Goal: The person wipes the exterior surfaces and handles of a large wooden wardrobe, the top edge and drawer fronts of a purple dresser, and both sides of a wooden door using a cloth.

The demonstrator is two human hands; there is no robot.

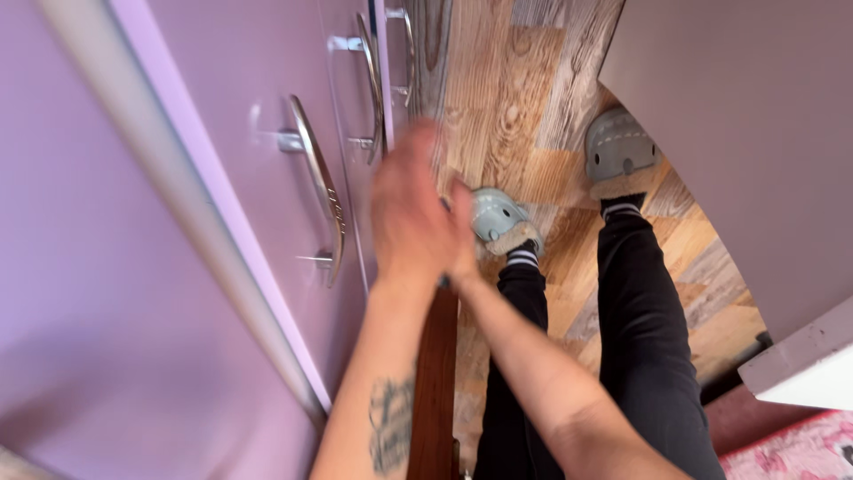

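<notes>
My left hand (410,213) is motion-blurred, with its back toward me and its fingers pointing at the purple cabinet doors (258,80). My forearm carries a dark tattoo. My right hand (463,238) presses against the left one from the right and is mostly hidden by it. A dark brown wooden piece (435,373) runs down from under both wrists between my forearms. Whether either hand grips it is not visible. The nearest curved chrome door handle (322,187) is just left of my left hand.
More chrome handles (371,80) sit farther along the cabinet front. My feet in grey-blue clogs (499,216) (617,147) stand on wood-pattern flooring (506,98). A pale purple panel (755,133) fills the upper right, with a pink floral fabric (800,453) at the bottom right corner.
</notes>
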